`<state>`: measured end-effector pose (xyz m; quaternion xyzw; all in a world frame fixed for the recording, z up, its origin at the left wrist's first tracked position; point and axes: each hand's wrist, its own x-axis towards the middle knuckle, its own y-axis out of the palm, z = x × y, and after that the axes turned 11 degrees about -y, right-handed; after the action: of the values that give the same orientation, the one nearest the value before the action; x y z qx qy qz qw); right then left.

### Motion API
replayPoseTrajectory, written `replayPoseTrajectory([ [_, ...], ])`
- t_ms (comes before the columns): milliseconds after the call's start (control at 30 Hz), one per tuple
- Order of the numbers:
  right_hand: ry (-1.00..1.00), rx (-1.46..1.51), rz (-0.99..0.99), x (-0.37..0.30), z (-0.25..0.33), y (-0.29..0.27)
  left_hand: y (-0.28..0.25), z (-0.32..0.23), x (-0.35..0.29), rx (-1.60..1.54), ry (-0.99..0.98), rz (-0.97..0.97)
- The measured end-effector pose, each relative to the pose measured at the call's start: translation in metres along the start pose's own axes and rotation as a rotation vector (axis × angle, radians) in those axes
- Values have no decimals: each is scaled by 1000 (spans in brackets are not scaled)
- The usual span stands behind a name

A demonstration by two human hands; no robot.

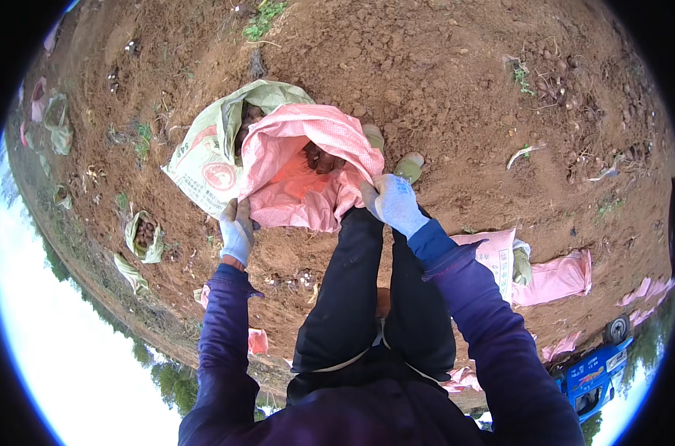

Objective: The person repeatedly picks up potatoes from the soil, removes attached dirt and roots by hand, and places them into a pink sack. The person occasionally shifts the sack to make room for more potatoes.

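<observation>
Before a person's legs [345,286], gloved left grip [236,229] and right grip [395,204] clamp the rim of a pink sack [300,213] with dark lumps [324,160] inside, on brown soil [464,97]; a pale green sack [190,163] lies just beside, a blue vehicle [589,377] far off.

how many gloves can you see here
2: one pale glove on the left hand, another on the right hand, both hands holding the pink bag at its edge. Any farther off would be too small to tell.
</observation>
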<state>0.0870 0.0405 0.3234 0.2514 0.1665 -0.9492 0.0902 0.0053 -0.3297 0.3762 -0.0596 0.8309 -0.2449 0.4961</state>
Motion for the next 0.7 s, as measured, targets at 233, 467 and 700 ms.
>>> replayPoseTrajectory([
  [233, -132, 53, -216, -27, 32, -17, 14, -90, -55, 14, 97, 80],
  [467, -186, 137, -259, -21, 1, -177, 110, -229, -118, 289, 312, 111],
  [700, -47, 555, -546, 10, -112, -396, 326, -328, -137, 183, 386, 258],
])
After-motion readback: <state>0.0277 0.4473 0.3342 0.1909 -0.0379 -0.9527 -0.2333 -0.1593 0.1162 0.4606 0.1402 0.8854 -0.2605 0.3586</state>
